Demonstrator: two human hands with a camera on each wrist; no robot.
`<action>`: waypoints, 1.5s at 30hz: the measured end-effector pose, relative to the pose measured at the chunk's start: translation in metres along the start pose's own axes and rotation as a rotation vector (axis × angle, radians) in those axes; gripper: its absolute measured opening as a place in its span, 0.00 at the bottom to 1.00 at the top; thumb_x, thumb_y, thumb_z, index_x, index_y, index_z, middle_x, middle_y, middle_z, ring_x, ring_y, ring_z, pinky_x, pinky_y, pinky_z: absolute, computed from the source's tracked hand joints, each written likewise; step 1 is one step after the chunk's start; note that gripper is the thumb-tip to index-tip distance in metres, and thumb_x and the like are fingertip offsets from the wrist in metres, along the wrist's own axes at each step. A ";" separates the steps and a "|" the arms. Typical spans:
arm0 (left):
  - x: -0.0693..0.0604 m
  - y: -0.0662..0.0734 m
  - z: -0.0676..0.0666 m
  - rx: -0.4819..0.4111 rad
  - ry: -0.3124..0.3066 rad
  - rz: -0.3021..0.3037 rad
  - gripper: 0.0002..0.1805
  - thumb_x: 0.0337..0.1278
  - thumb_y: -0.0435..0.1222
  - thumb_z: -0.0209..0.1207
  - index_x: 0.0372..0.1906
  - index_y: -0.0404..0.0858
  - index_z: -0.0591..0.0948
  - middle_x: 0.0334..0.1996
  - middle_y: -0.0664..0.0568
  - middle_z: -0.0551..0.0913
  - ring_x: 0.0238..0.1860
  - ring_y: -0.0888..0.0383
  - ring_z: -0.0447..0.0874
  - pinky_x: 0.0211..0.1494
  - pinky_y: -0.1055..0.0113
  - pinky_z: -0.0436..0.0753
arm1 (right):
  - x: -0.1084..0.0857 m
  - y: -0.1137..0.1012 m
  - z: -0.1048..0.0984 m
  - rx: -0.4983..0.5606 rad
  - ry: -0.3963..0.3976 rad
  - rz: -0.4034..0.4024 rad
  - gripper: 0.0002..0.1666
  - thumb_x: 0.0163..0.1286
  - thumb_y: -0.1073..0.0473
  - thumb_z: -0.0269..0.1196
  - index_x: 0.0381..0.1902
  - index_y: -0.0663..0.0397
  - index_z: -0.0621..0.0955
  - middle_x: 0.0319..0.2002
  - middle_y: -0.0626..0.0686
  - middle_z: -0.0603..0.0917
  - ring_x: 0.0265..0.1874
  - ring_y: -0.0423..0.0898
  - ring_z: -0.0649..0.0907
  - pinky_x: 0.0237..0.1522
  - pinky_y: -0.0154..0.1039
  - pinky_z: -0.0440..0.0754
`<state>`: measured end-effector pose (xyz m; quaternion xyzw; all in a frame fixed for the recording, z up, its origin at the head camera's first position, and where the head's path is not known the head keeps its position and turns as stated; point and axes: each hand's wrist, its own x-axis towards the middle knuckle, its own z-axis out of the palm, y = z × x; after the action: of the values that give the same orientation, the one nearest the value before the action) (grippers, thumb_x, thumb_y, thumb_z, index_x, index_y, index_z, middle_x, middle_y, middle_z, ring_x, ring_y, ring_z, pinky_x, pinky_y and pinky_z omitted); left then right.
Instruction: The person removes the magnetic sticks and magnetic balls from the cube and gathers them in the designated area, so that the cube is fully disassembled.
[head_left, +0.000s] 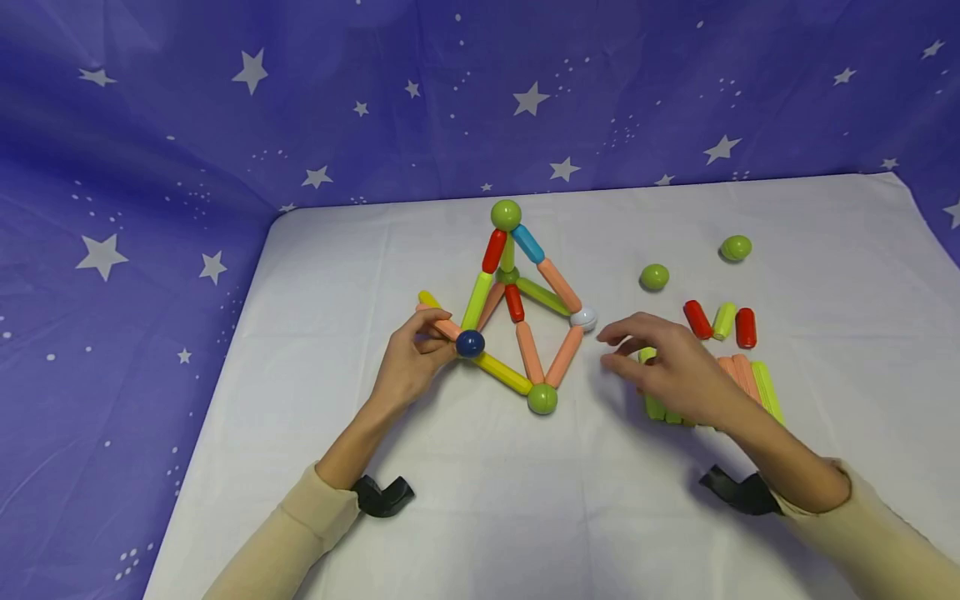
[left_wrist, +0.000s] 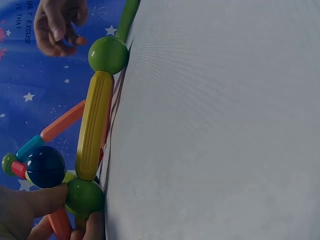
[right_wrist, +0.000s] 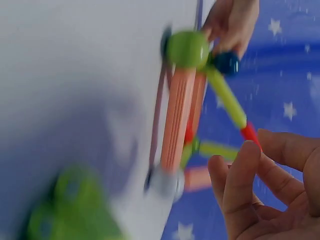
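A frame of magnetic rods and balls stands on the table, with a green ball (head_left: 506, 215) at its top. At its left corner my left hand (head_left: 416, 358) pinches a green ball (left_wrist: 84, 198), its thumb close under a dark blue ball (head_left: 470, 343). From that corner a yellow rod (head_left: 504, 373) runs to the front green ball (head_left: 542, 398). A white ball (head_left: 583, 318) forms the right corner. My right hand (head_left: 667, 367) hovers beside it, fingers loosely bent and holding nothing; in the right wrist view its fingertips (right_wrist: 250, 150) are apart from the frame.
Beneath and beside the right hand lie several green and salmon rods (head_left: 765, 392). Farther back are short red rods (head_left: 746, 327), a short lime rod (head_left: 724, 321) and loose green balls (head_left: 655, 277). A blue star-patterned cloth (head_left: 450, 125) hangs behind the white table (head_left: 480, 517).
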<state>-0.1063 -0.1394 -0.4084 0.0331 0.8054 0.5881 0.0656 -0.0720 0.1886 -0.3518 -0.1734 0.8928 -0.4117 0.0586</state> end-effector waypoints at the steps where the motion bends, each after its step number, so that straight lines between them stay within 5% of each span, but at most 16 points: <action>1: 0.000 0.000 0.000 0.002 -0.001 -0.001 0.26 0.55 0.26 0.68 0.60 0.31 0.75 0.45 0.38 0.76 0.45 0.45 0.86 0.44 0.71 0.81 | 0.004 -0.004 0.006 0.033 -0.027 -0.002 0.14 0.66 0.65 0.67 0.49 0.57 0.83 0.45 0.54 0.83 0.42 0.49 0.83 0.31 0.38 0.84; 5: 0.000 0.000 0.000 0.004 -0.007 -0.002 0.26 0.56 0.26 0.67 0.60 0.31 0.76 0.45 0.38 0.77 0.45 0.45 0.85 0.45 0.69 0.81 | 0.019 -0.020 0.031 0.116 -0.096 -0.025 0.14 0.67 0.66 0.66 0.50 0.59 0.83 0.45 0.55 0.83 0.42 0.49 0.83 0.28 0.38 0.84; 11: 0.000 0.001 -0.001 -0.007 -0.009 -0.001 0.26 0.55 0.26 0.68 0.60 0.31 0.76 0.44 0.38 0.77 0.45 0.44 0.85 0.45 0.69 0.81 | 0.049 -0.045 0.062 0.135 -0.096 -0.095 0.17 0.66 0.63 0.67 0.52 0.57 0.83 0.46 0.54 0.83 0.41 0.45 0.83 0.43 0.43 0.83; 19: 0.001 0.001 -0.002 -0.010 -0.022 -0.012 0.26 0.56 0.27 0.67 0.61 0.32 0.76 0.45 0.39 0.77 0.45 0.46 0.86 0.47 0.66 0.81 | 0.083 -0.052 0.092 0.153 -0.160 -0.116 0.16 0.65 0.62 0.69 0.51 0.57 0.83 0.43 0.48 0.84 0.41 0.45 0.84 0.46 0.41 0.82; 32: 0.002 0.000 -0.001 -0.025 -0.023 -0.009 0.26 0.57 0.25 0.67 0.62 0.31 0.75 0.47 0.38 0.76 0.45 0.46 0.86 0.43 0.72 0.80 | 0.091 -0.052 0.096 0.159 -0.241 -0.076 0.20 0.68 0.66 0.65 0.57 0.61 0.80 0.47 0.53 0.83 0.43 0.46 0.83 0.48 0.39 0.81; 45: 0.002 0.000 0.000 -0.010 -0.022 0.006 0.25 0.55 0.24 0.67 0.60 0.31 0.78 0.44 0.39 0.78 0.42 0.46 0.87 0.42 0.72 0.80 | 0.097 -0.057 0.090 0.125 -0.301 -0.047 0.16 0.65 0.65 0.62 0.52 0.59 0.83 0.29 0.49 0.80 0.26 0.46 0.78 0.31 0.39 0.78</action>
<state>-0.1081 -0.1393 -0.4082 0.0415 0.8015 0.5921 0.0728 -0.1255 0.0551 -0.3644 -0.2497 0.8423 -0.4372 0.1926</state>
